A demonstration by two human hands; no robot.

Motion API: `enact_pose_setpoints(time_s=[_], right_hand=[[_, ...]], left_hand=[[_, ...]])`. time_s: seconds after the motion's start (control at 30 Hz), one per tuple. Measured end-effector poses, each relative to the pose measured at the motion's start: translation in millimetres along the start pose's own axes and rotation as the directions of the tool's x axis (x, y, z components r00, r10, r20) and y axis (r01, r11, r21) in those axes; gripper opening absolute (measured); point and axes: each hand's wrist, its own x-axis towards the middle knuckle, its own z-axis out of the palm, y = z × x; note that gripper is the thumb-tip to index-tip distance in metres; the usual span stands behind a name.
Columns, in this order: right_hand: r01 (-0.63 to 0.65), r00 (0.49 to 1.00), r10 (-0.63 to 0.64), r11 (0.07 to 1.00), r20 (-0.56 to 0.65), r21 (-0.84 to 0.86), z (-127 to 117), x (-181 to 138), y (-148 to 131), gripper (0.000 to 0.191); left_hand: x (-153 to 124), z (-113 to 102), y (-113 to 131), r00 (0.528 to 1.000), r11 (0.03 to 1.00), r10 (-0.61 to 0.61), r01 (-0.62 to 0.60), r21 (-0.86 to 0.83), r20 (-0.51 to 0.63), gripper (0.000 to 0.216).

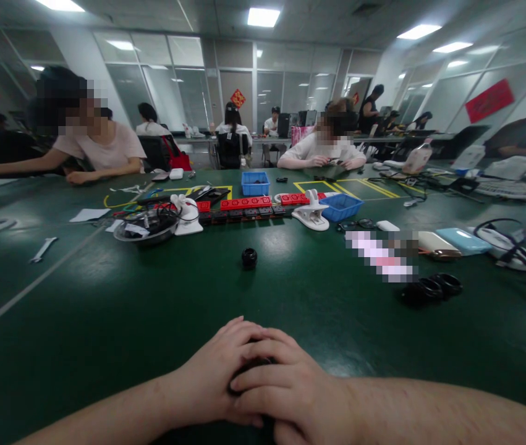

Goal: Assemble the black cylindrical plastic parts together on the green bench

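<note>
My left hand (219, 364) and my right hand (285, 377) meet low in the middle of the view, close above the near part of the table. Both are closed around a black object (253, 364), with the right fingers laid across the left hand. Only dark bits of it show between the fingers, so its kind stays hidden. Farther out stands a small round black coil (249, 258), apart from both hands. To the right lie more black coils (432, 288), side by side.
A metal bowl of cables (146, 233), white clip stands (311, 213), red sockets (246, 203) and blue bins (255, 183) line the middle of the green table (174, 296). A wrench (44, 249) lies left, a light-blue case (464, 241) right. Other people sit across and to the left.
</note>
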Motion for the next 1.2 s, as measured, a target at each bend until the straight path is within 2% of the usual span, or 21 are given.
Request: enact_pose_setpoints(time_s=[0.07, 0.17, 0.27, 0.4, 0.5, 0.67, 0.93, 1.07, 1.2], right_hand=[[-0.019, 0.999, 0.021, 0.999, 0.038, -0.051, -6.3, -1.7, -1.9, 0.033], [-0.057, 0.995, 0.049, 0.994, -0.086, -0.095, -8.3, -3.8, -2.4, 0.037], [-0.098, 0.972, 0.082, 0.993, -0.219, -0.065, -3.1, -4.1, -0.9, 0.046], [-0.151, 0.953, 0.138, 0.988, -0.269, -0.030, 5.6, -3.4, -0.2, 0.054], [-0.204, 0.952, 0.190, 0.978, -0.242, -0.034, 10.8, -3.2, -1.4, 0.053], [-0.240, 0.958, 0.237, 0.971, -0.163, 0.001, 14.8, -1.8, -2.5, 0.029], [-0.127, 0.988, 0.134, 0.988, -0.074, 0.085, 7.9, 0.9, -1.1, 0.030], [-0.039, 0.993, 0.043, 0.998, -0.110, 0.042, 5.3, -0.2, 0.5, 0.024], [0.008, 0.999, -0.009, 1.000, -0.051, -0.004, 1.9, -2.9, 0.7, 0.027]], left_hand=[[-1.1, 2.9, -3.1, 1.000, 1.000, 0.010, -0.010, 0.013, -0.004, 0.070], [-1.5, 5.4, -5.9, 1.000, 1.000, 0.018, -0.018, 0.014, -0.008, 0.072], [-0.3, 3.7, -4.4, 1.000, 1.000, -0.001, 0.001, -0.008, -0.010, 0.075], [1.1, 0.1, -0.4, 1.000, 1.000, -0.008, 0.008, -0.019, -0.011, 0.069], [0.8, 0.2, 1.3, 1.000, 1.000, -0.013, 0.013, -0.009, -0.019, 0.064], [1.5, 0.4, 3.8, 1.000, 1.000, -0.023, 0.023, -0.006, -0.017, 0.064], [2.0, -2.8, 6.0, 1.000, 1.000, -0.025, 0.025, 0.011, -0.015, 0.056], [1.2, -2.2, 5.4, 1.000, 1.000, -0.016, 0.016, -0.005, -0.023, 0.057], [1.2, -1.5, 5.1, 0.999, 0.999, -0.035, 0.034, -0.015, -0.023, 0.059]])
